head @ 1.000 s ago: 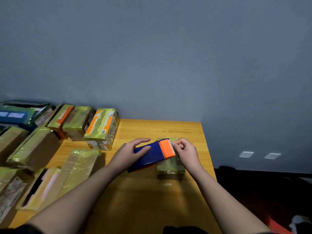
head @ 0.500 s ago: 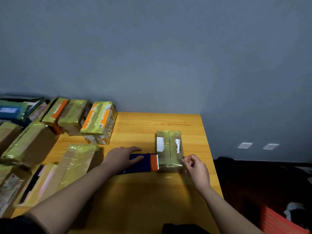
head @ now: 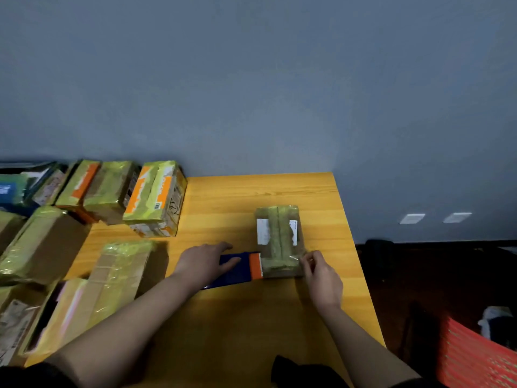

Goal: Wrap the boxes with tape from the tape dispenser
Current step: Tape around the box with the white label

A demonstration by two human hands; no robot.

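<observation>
We see the right hand (head: 321,278) with its grip pinching the end of the clear tape (head: 293,257) at the near right corner of the small box (head: 279,242). The left hand (head: 202,264) lies flat, fingers relaxed and spread, on the blue tape dispenser (head: 237,271), whose orange head (head: 256,266) touches the left side of the box. The box lies flat on the yellow wooden surface (head: 251,317), already covered with greenish tape, with two white labels on top.

To the left stand many wrapped boxes: one with orange print (head: 156,197) near the wall, and a long brown one (head: 117,278) just beside the left forearm. The boxes at the left edge are cut off. A red basket (head: 470,357) is on the dark floor at the right. The dispenser's blade we cannot make out.
</observation>
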